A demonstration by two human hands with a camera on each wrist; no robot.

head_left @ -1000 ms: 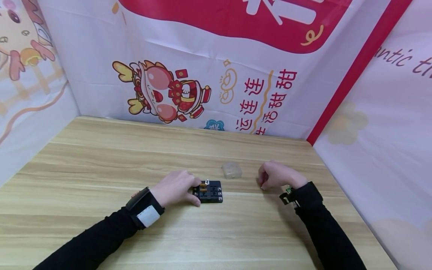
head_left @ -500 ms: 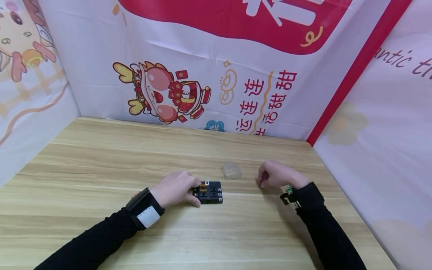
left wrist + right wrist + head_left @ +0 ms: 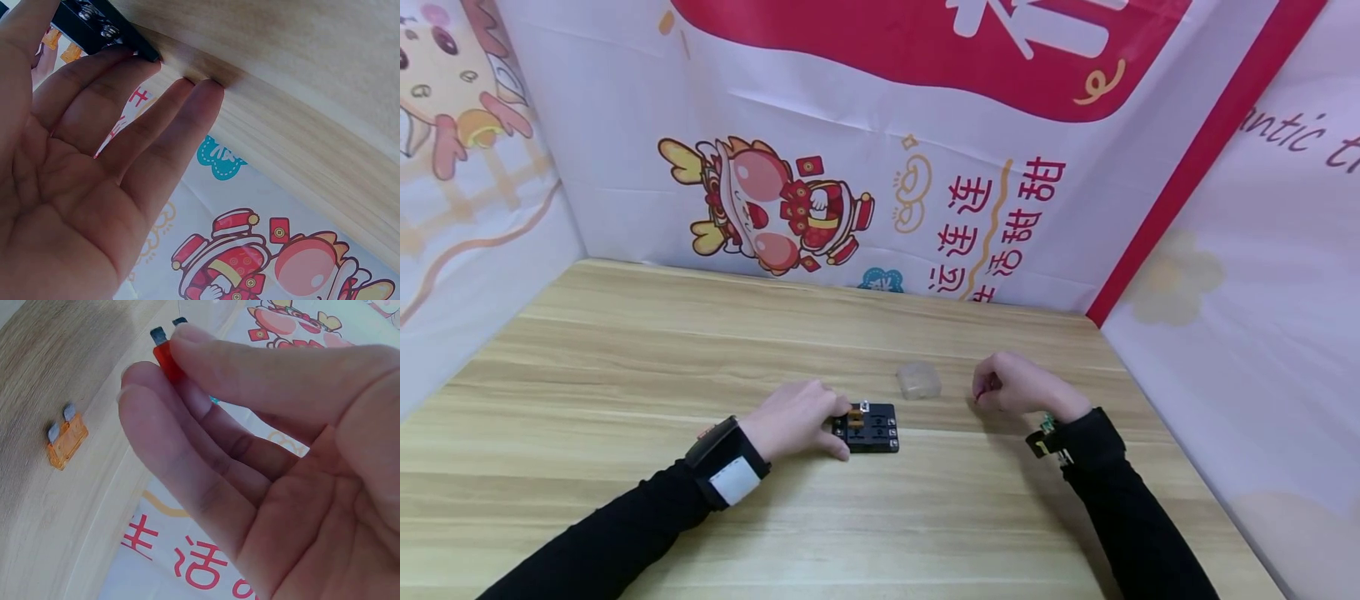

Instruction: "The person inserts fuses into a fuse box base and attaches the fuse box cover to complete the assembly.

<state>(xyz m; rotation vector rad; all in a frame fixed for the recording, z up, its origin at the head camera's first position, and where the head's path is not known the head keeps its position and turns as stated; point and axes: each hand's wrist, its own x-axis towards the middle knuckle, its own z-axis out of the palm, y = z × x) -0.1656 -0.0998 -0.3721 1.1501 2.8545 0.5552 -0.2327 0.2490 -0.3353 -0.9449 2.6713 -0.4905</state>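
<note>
A black fuse box (image 3: 876, 435) lies flat on the table, with orange blade fuses (image 3: 855, 416) standing in its left part. My left hand (image 3: 790, 418) grips the box by its left end, the thumb at the near corner and a finger at the far one. In the left wrist view the fingers (image 3: 147, 69) rest at the box's edge and on the tabletop. Off to the right, my right hand (image 3: 1021, 385) pinches a red blade fuse (image 3: 165, 361) between thumb and fingertips, its metal prongs pointing outward. A loose orange blade fuse (image 3: 67, 442) lies nearby on the table.
A clear plastic cover (image 3: 919, 381) sits behind the fuse box, between the two hands. Printed cloth walls (image 3: 820, 92) enclose the wooden table (image 3: 887, 533) at the back and on both sides.
My right hand has risen slightly, with the red blade fuse in its fingertips. The left hand stays on the fuse box. The head view has shifted a little.
</note>
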